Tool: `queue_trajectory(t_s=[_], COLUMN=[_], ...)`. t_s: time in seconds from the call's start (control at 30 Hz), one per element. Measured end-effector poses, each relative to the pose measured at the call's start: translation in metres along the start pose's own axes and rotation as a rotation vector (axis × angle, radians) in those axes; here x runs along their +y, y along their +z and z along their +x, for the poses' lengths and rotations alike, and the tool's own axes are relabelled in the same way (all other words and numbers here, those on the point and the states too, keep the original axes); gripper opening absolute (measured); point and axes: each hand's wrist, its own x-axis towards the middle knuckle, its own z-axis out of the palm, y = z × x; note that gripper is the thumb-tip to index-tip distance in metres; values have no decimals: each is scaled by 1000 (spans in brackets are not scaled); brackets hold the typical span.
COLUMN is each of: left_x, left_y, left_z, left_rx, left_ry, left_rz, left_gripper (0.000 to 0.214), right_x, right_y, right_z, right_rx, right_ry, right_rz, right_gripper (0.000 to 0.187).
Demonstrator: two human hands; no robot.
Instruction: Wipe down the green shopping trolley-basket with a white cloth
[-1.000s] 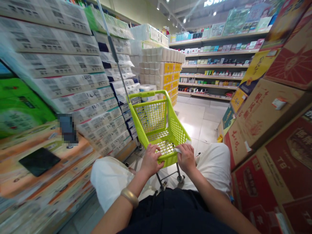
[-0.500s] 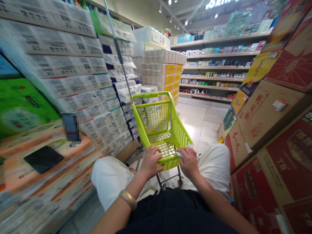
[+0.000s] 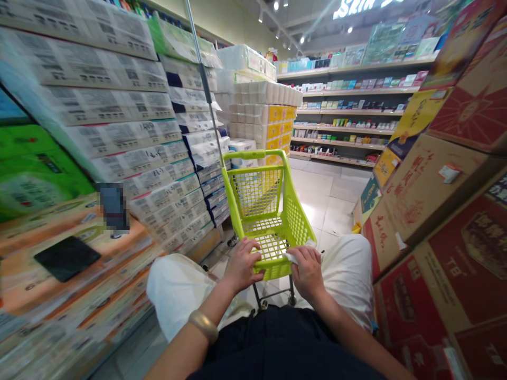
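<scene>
A lime-green shopping cart [image 3: 300,214] with lattice walls stands between my knees, its basket bare inside. My left hand [image 3: 242,265] is closed over the near rim, left of the middle. On the right part of that rim lies my right hand [image 3: 307,270], fingers curled over a thin white cloth or tissue [image 3: 292,258] pressed against the plastic. From the cart's far left corner rises a tall metal pole [image 3: 206,84]. The undersides of my fingers are hidden.
Stacked paper packs [image 3: 119,105] line the left side. A phone [image 3: 114,206] and a dark flat item [image 3: 67,257] lie on orange packs. Cardboard boxes [image 3: 439,174] rise close on the right. Shelves of small goods [image 3: 348,100] stand behind the tiled floor [image 3: 312,184].
The cart's far end and its pole have swung slightly to the right. Both hands stay on the near rim, with the white cloth still under the right one.
</scene>
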Motion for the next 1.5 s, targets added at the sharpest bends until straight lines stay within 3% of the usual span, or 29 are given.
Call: queue_trajectory(t_s=[0.23,0.5,0.67,0.83,0.97,1.03,1.1,1.23,1.5], left_x=[-15,-49,-58,-28,13,29,37,38,31], left_y=[-8,-26,-36,-30,-12,-2,5,7,-2], left_z=[-1,-6,-16,-22,-16,-11,-8,-5,-9], left_rx=[-31,-127,-118,27,-43,-73,-60,-53,-21], left_ry=[18,42,-72,-203,-61,-35,-64,-65,-138], left_rz=[7,102,235,267,63,-25,-68,-68,-11], left_gripper=[24,31,52,66,94,98,91,51,28], right_x=[-16,-37,-43,-46,-50,-48,-42,-23,-17], right_y=[-1,3,6,8,0,-8,-16,-25,-6], right_z=[-1,1,0,-1,2,4,7,8,5], right_rx=[-13,-106,-120,-121,-89,-18,95,251,-59], right_ry=[-11,-108,-218,-294,-302,-284,-241,-148,-346], right_rz=[12,79,154,268,406,452,452,350,252], right_gripper=[39,47,58,61,52,45,40,36,45])
